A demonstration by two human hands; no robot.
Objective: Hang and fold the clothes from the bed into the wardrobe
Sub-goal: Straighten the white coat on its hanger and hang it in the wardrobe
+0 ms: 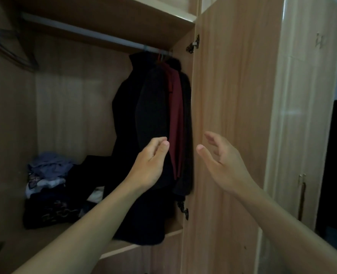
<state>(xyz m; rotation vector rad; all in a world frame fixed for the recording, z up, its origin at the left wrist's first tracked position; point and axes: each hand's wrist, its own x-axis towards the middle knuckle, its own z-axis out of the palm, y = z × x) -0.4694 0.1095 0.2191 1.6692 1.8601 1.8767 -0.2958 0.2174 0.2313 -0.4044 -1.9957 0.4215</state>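
Observation:
The open wardrobe fills the view. A black coat (142, 107) hangs from the metal rail (88, 33) at the right end, with a dark red garment (176, 119) and another dark garment (187, 135) behind it. My left hand (150, 164) hovers just in front of the black coat's lower sleeve, fingers loosely curled, holding nothing. My right hand (222, 161) is raised in front of the open wardrobe door (234, 95), fingers spread and empty. A pile of folded clothes (49, 190) lies on the wardrobe shelf (45, 240) at lower left.
Empty hangers (9, 46) hang at the rail's far left. The rail's middle stretch is bare. Door hinges (194, 43) sit on the frame beside the coats. A closed pale wardrobe door (302, 115) stands to the right, and a dark opening lies beyond it.

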